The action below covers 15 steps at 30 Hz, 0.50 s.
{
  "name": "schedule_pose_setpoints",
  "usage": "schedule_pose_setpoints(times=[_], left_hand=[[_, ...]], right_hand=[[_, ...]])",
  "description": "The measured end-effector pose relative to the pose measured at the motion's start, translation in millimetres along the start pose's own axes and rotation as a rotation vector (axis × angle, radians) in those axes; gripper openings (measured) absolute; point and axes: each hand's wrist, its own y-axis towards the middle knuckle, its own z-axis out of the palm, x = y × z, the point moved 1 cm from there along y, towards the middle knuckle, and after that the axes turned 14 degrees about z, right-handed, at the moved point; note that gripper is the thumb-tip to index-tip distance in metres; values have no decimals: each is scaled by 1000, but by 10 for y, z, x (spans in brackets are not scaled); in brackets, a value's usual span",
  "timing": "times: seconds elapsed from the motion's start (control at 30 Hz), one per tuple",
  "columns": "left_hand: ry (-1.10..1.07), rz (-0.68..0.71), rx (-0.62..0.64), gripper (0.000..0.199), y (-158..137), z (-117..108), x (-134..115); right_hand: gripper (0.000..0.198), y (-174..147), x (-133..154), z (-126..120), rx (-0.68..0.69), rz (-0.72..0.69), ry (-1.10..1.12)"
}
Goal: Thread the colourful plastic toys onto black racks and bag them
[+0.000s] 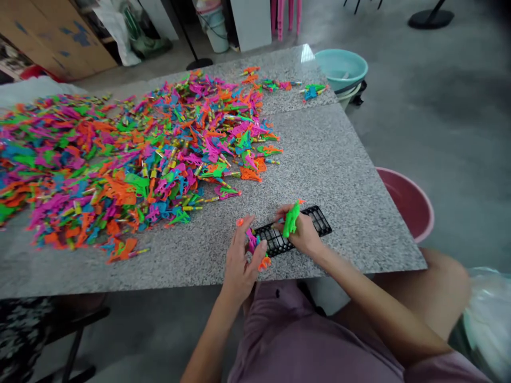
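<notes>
My right hand point(304, 233) pinches a bright green pistol-shaped plastic toy point(292, 219), held tilted above a black openwork plastic tray point(279, 242). A small orange tip shows at the toy's upper end. At the tray's left end, my left hand point(239, 260) curls its thumb and fingers around a magenta pistol-shaped toy point(251, 240). Orange bits stick out on both sides of that hand, and some blue and green shows under its thumb. The fingers partly hide these pieces. The tray lies flat near the table's front edge, its right end sticking out past my right hand.
A large heap of similar colourful toys point(171, 143) covers the left of the speckled stone table point(319, 159). A few toys point(313, 91) lie at the back right. Beside the right edge stand a light blue basin point(341, 68) and a pink basin point(405, 205).
</notes>
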Motion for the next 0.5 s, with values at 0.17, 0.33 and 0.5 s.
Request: schedule_pose_setpoints(times=[0.17, 0.33, 0.5], left_hand=[[16, 32, 3, 53, 12, 27, -13], [3, 16, -20, 54, -7, 48, -22], [49, 49, -58, 57, -24, 72, -10]], right_hand=[[26, 128, 123, 200, 168, -29, -192], [39, 156, 281, 264, 264, -62, -543], [39, 131, 370, 230, 349, -157, -579]])
